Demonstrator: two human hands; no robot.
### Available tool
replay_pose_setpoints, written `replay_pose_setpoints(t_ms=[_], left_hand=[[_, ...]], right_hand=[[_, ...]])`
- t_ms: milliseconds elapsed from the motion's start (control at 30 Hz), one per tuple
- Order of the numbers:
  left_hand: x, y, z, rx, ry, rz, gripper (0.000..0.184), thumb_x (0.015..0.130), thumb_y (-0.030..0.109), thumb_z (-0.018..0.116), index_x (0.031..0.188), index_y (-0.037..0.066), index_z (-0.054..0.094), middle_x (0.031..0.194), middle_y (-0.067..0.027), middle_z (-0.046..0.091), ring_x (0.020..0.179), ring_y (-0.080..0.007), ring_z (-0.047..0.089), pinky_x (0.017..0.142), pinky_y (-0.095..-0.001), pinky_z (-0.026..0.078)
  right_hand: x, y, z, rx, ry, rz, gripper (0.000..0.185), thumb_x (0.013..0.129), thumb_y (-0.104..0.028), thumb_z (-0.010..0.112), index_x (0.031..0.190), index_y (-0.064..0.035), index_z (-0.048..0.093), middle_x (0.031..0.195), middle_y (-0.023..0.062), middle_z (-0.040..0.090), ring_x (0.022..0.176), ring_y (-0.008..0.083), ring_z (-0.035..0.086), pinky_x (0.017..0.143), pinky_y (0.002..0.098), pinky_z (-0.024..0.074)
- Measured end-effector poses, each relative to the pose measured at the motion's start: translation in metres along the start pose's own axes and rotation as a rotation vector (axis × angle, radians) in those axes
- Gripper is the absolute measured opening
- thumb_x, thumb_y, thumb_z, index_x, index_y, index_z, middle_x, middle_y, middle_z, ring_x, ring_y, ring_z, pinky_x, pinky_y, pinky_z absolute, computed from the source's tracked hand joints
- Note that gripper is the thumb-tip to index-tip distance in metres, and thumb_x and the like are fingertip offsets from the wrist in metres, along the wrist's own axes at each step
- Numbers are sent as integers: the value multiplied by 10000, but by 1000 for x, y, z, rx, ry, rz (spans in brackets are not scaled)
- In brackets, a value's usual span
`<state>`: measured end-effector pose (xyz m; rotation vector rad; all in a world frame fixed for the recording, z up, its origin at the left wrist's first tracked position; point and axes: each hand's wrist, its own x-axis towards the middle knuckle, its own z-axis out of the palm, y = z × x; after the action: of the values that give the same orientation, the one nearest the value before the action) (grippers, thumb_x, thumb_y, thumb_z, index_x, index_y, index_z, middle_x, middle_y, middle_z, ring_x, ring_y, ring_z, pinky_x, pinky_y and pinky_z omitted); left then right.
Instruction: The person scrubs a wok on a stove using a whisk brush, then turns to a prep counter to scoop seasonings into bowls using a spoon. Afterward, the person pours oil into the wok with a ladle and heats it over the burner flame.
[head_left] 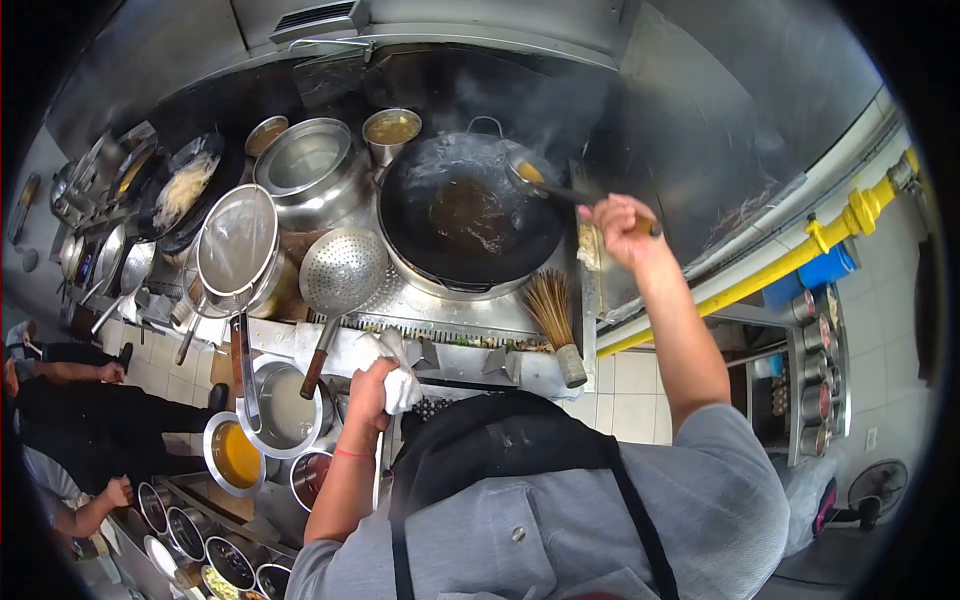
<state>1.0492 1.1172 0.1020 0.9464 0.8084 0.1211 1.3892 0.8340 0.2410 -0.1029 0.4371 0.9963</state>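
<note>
My right hand (622, 225) is closed round the handle of a ladle (527, 173), whose bowl holds something yellow above the right side of a large black wok (420, 235). Dark liquid (468, 215) lies in the middle of the wok, and steam rises from it. My left hand (370, 393) grips a white cloth (402, 385) at the front edge of the stove. Just behind that hand, a perforated skimmer (343, 270) and a round mesh strainer (238, 240) rest with their handles toward me.
A bamboo brush (553, 305) stands at the wok's front right. Metal pots (305, 160) and another wok with pale food (185, 190) are on the left. Below them are a bowl of yellow liquid (236, 455) and several containers. Two people (85, 410) stand at far left. A yellow pipe (770, 275) runs along the right.
</note>
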Motion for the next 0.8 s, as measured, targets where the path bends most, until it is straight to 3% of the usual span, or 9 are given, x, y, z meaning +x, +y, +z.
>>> replay_pose_setpoints(t_ms=[267,400,467,533,567,600,667,700,800], left_hand=[[29,26,28,-173,-80,-61,281,844,233,565,1032,26,583,794,-88,630,680,-217,635,631,-352,533],[75,21,32,-310,-243,-190,143,855,221,543,849,83,580,699,-55,604,602,-209,609,550,-345,521],[115,1,24,-307,-380,-294,241,881,282,422,841,107,583,721,-61,605,655,-239,610,595,-410,520],[109,8,43,-193,-212,-350,317,881,370,388,901,131,596,840,-90,621,766,-289,608,668,-472,504],[105,16,50,-199,-215,-345,317,881,370,388,901,131,596,840,-90,621,766,-289,608,668,-472,504],[102,25,57,-131,-196,-411,342,879,405,379,934,148,597,899,-103,619,814,-308,598,694,-494,491],[110,35,72,-72,-186,-467,369,877,441,370,967,164,598,957,-115,616,862,-327,588,720,-516,477],[118,35,82,-26,-198,-495,378,874,456,372,981,170,595,970,-119,615,868,-329,587,719,-516,475],[154,26,116,0,-231,-560,341,904,448,391,977,183,592,970,-95,623,891,-324,588,757,-503,457]], right_hand=[[-80,98,-105,194,-229,113,527,911,-126,482,1312,141,268,769,46,488,525,105,534,403,239,455],[-57,99,-128,219,-204,208,531,926,-162,477,1319,135,280,781,37,483,499,91,513,392,244,432],[-36,98,-130,82,-172,248,465,922,-161,487,1292,95,374,737,41,497,479,108,505,393,278,431],[-21,101,-127,-1020,206,-80,346,911,-146,495,1218,14,492,680,32,502,484,108,497,395,301,425],[-11,96,-138,-1360,304,-114,288,869,-152,537,1135,-42,552,724,112,600,563,238,590,498,388,487],[-13,95,-142,-1370,301,-117,288,869,-152,537,1135,-42,552,724,112,600,563,238,590,498,388,487],[-26,92,-151,-2314,330,-795,367,822,-165,570,1158,-24,526,872,214,644,767,384,636,680,448,511],[-39,97,-134,-2263,489,-705,454,788,-147,586,1213,-14,501,1000,271,619,968,451,585,839,451,476],[-49,76,-150,-2253,431,-860,509,786,-111,578,1278,-23,480,1039,271,616,1007,428,586,867,436,471]])
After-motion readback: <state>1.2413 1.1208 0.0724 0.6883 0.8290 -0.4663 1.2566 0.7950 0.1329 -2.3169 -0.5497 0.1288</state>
